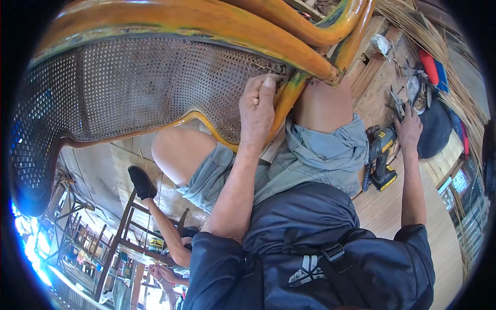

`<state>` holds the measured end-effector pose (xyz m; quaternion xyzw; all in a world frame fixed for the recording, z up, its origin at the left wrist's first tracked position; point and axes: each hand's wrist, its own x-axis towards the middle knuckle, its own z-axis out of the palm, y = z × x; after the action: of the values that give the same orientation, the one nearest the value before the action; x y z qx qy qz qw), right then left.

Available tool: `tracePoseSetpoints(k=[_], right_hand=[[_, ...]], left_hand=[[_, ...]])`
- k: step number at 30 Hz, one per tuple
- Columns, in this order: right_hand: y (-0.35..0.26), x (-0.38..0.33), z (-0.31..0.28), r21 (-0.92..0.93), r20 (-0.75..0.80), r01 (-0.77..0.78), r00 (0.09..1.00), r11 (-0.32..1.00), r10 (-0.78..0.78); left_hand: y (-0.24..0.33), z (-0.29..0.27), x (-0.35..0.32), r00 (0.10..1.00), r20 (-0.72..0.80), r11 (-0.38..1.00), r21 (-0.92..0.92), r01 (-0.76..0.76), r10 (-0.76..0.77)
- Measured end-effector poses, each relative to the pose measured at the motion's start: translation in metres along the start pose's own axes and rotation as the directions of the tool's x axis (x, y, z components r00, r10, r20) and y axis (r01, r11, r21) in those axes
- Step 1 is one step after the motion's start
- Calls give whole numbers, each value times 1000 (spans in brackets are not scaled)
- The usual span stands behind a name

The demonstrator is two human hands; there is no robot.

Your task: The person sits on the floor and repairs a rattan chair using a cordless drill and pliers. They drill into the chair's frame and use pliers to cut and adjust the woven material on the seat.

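A chair-like frame of orange-yellow lacquered poles [201,23] with a dark woven cane panel [150,82] lies across the upper left, over my knees. My left hand [257,103] is closed at the panel's right corner, thumb up, beside a pole. Whatever its fingers pinch is hidden. Off to the right, my right hand [409,128] reaches down among tools, thumb and fingers apart. Its fingertips are at a silver metal tool [399,103], perhaps pliers; they do not appear closed around it.
A yellow-and-black cordless drill [381,155] lies between my leg and right forearm. Beyond the right hand are a dark cloth-like item [435,129], a red-handled tool [429,66] and long cane strips [442,41]. At lower left another person's hands [163,274] show near a wooden frame [121,237].
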<state>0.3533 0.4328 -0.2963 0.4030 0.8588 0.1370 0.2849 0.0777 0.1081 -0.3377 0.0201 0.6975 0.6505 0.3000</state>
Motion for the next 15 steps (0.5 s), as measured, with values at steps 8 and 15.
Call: tracePoseSetpoints(k=[8, 15], right_hand=[[7, -3, 2, 109, -48, 32, 998, 994, -27], [10, -12, -1, 295, -277, 92, 961, 951, -7]], left_hand=[[10, 8, 4, 1000, -23, 971, 240, -10, 16], [7, 9, 11, 998, 43, 972, 232, 35, -47]])
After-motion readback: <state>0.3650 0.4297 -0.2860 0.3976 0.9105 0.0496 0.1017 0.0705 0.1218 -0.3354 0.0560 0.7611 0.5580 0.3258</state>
